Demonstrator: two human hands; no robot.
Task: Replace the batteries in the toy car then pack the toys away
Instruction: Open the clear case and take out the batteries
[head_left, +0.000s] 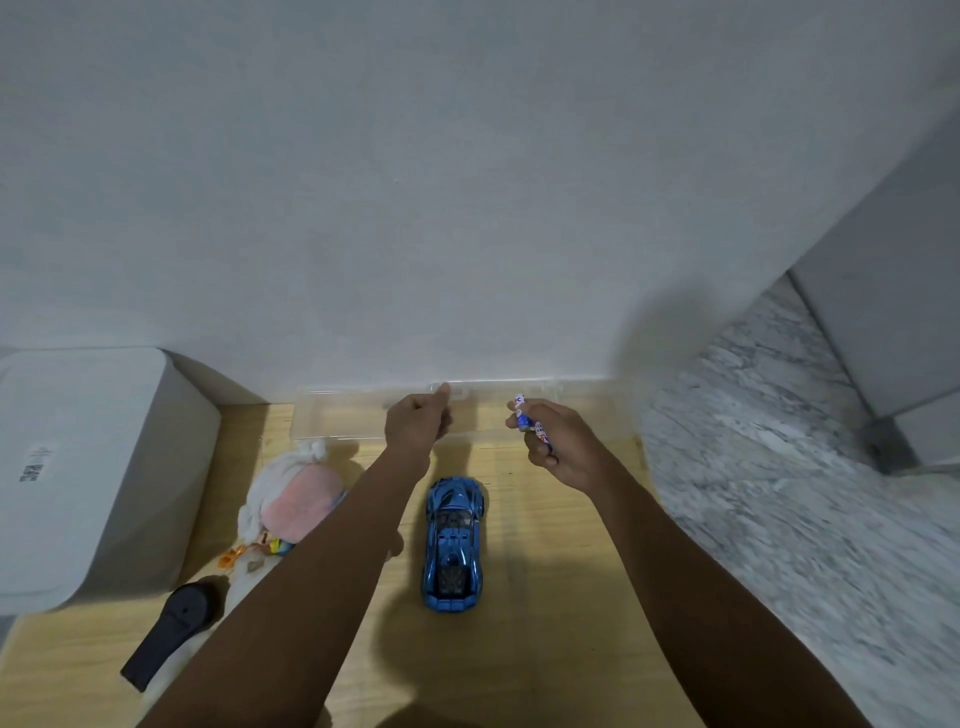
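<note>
1 head view, close, facing forward-down over wooden table (545, 649) toward wall (467, 182).

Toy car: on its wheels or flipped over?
On its wheels. The blue toy car shows its roof and windshield from above, resting on the wooden table.

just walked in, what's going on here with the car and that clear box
A person is at a wooden table. The right hand holds batteries in its grip, while the left hand touches the rim of the clear box by the wall. The blue car sits upright between the arms, untouched. A plush toy and a black remote lie on the left.
</note>
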